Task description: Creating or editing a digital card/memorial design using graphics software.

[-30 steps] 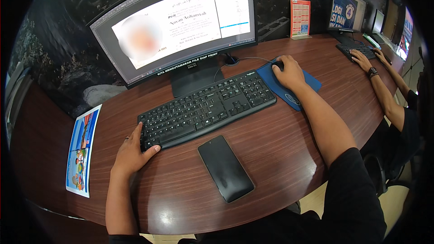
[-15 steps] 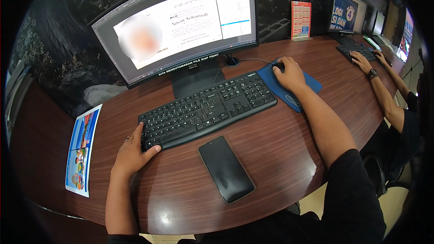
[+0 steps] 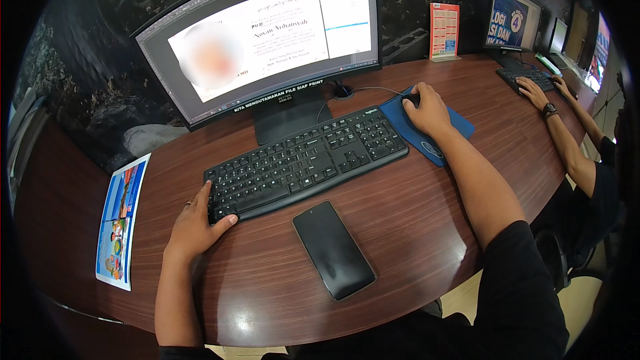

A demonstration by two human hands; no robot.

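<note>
My right hand [image 3: 429, 111] is curled over a dark computer mouse [image 3: 415, 100], which is mostly hidden beneath it. A blue mouse pad [image 3: 460, 122] lies under both. At the left end of the black keyboard [image 3: 307, 163], my left hand [image 3: 195, 221] rests with its thumb spread away from the fingers. The thumb touches the front left corner, and the fingers lie along the left edge. Behind the keyboard, a large monitor [image 3: 287, 33] shows a page layout with a blurred round patch and a white list panel on the right.
A black smartphone [image 3: 335, 250] lies on the brown wooden desk [image 3: 413, 227] before the keyboard. Colourful printed sheets [image 3: 121, 223] lie at the left. A red desk calendar [image 3: 445, 32] stands behind. At the right, a co-worker's hands [image 3: 533, 92] are at another keyboard [image 3: 510, 80].
On the monitor, the list panel's contents and highlighted band look different, with the band now thinner. Both my hands stay in nearly the same place.
</note>
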